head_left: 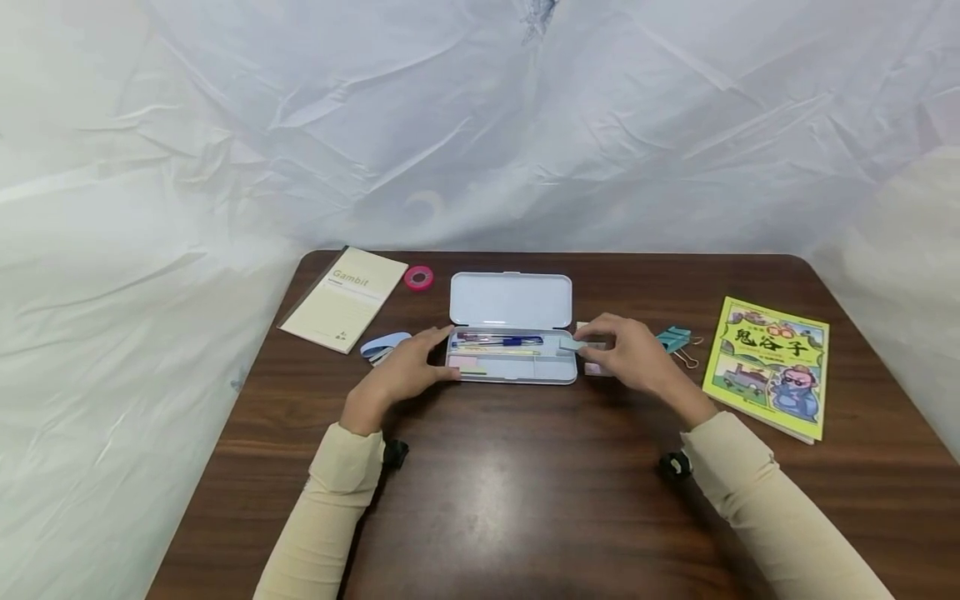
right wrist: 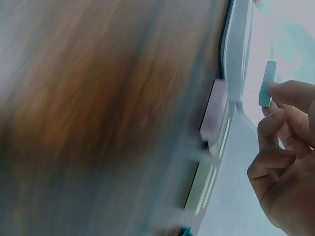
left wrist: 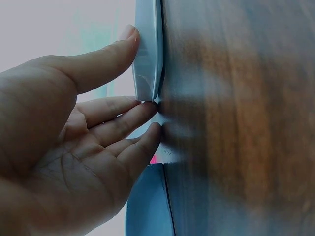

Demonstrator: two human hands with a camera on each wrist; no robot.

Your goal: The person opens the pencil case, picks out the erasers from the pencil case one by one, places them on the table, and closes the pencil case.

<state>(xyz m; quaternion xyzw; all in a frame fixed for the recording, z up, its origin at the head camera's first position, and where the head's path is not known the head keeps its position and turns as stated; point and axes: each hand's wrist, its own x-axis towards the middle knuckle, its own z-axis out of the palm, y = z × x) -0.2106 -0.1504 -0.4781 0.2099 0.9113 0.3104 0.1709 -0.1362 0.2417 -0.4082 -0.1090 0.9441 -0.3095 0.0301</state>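
Observation:
An open pencil case (head_left: 517, 381) lies at the middle of the table, its lid (head_left: 512, 300) tipped back. Pens (head_left: 498, 340) lie along its back part, and a small pink and yellow pad (head_left: 467, 364) is in its front left part. My left hand (head_left: 405, 367) holds the case by its left end, the thumb on the front wall and fingertips by the end corner. Between thumb and fingers, my right hand (head_left: 628, 354) pinches a small light-blue block (right wrist: 267, 83) over the right end of the case.
Right of the case lie a pink block (right wrist: 214, 110) and a pale block (right wrist: 199, 187). Farther right are teal binder clips (head_left: 675, 338) and a yellow comic book (head_left: 772, 367). To the left are a light-blue rounded object (head_left: 384, 343), a notebook (head_left: 345, 300) and a pink tape roll (head_left: 418, 277).

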